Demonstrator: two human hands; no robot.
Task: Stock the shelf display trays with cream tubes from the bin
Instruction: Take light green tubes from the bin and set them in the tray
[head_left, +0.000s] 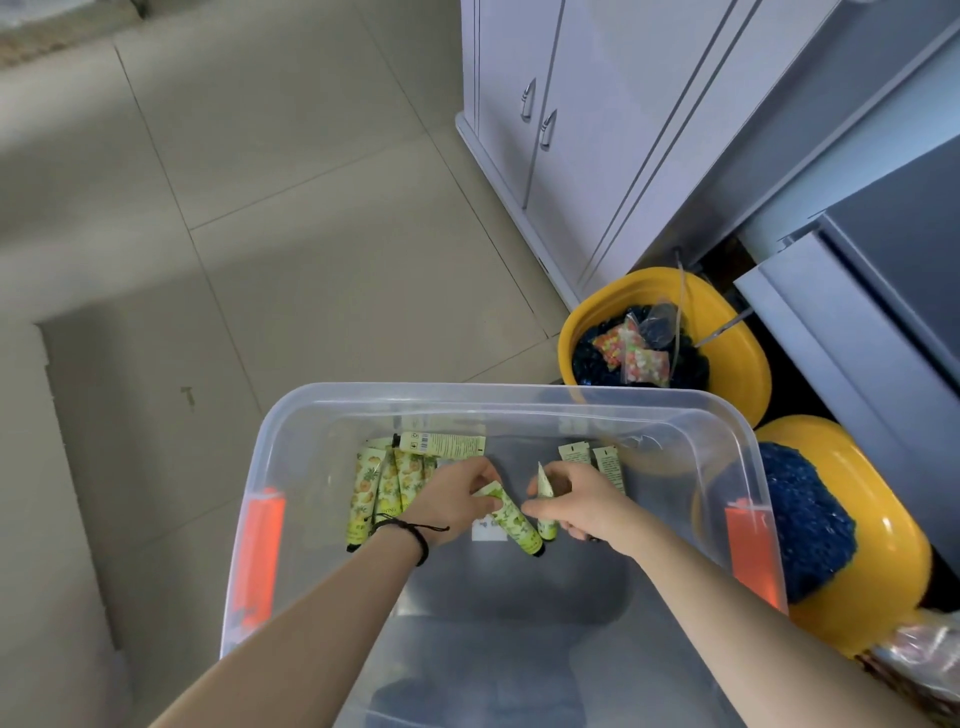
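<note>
A clear plastic bin (332, 400) with orange latches stands on the floor below me. Several green-yellow cream tubes (371, 488) lie at its far left, one white-backed tube (441, 443) lies across them, and two more tubes (597, 460) lie at the far right. My left hand (449, 501), with a black cord on the wrist, grips a green tube (517, 525) that points down and right. My right hand (576, 501) pinches another green tube (545, 491), held nearly upright. Both hands are inside the bin, close together. No shelf display trays are in view.
Two yellow tubs (737, 332) (883, 519) of dark blue beads sit right of the bin; the farther one holds small bags of coloured bits. A white cabinet (561, 130) stands behind them. Tiled floor (260, 208) spreads to the left and beyond.
</note>
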